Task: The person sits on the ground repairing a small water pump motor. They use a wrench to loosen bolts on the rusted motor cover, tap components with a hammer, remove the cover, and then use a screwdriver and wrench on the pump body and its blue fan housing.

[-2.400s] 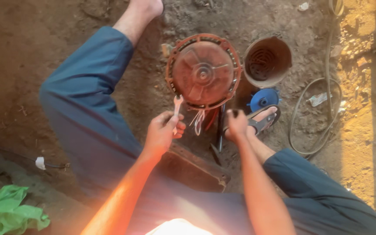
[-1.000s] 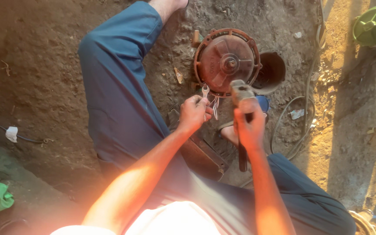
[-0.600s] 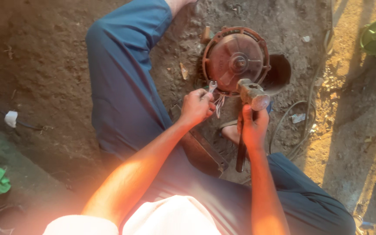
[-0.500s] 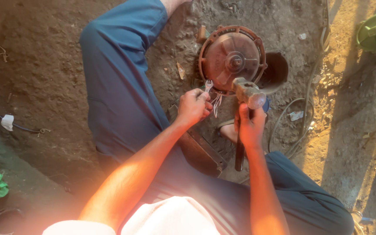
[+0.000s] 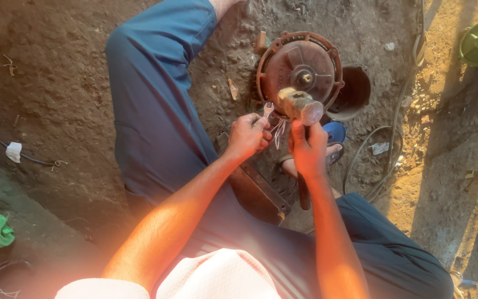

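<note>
Our right hand [image 5: 307,148] has its grip clenched round a hammer [image 5: 301,105], the metal head raised just above the fist, the handle running down below it. Our left hand [image 5: 247,134], just beside, has its grip pinched on a small spanner [image 5: 267,109] poking up past the fingers. Just beyond both grips a rusty round motor housing [image 5: 300,69] sits on the dirt floor [image 5: 56,83].

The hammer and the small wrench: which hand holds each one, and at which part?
The right hand grips the hammer by its handle, just below the head. The left hand holds the small wrench by its lower shaft.
</note>
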A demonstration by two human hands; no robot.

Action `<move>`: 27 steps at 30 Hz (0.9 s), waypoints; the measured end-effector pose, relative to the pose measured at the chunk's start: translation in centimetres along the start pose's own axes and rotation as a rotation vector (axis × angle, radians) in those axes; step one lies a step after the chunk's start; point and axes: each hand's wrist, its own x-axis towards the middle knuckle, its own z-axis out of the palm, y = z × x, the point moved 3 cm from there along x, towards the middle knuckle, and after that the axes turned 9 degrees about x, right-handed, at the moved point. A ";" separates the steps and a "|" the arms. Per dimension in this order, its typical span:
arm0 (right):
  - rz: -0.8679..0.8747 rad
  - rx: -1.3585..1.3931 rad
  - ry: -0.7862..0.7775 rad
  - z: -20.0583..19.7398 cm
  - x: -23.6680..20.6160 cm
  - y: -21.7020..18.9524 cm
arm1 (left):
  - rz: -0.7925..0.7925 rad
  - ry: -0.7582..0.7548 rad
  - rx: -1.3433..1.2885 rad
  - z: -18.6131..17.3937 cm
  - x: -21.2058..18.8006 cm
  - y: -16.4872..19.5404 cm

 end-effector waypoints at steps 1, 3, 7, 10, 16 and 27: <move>0.009 -0.039 0.012 -0.1 0.0 -0.3 | -0.008 0.001 0.012 0.0 0.0 0.0; 0.026 -0.119 0.036 -0.5 -0.1 -0.7 | -0.006 0.001 0.014 0.1 0.0 0.0; -0.145 -0.287 -0.061 -0.7 -0.1 -1.0 | 0.001 0.012 0.002 0.1 0.0 -0.1; -0.301 -0.606 -0.111 0.0 0.5 -0.9 | 0.011 0.014 -0.001 0.0 -0.2 -0.1; -0.218 -0.687 -0.183 1.6 1.7 -1.6 | 0.151 0.071 0.079 -0.1 0.0 0.3; -0.113 -0.428 -0.092 -1.0 0.8 -1.3 | 0.061 0.083 0.039 0.3 1.0 -1.4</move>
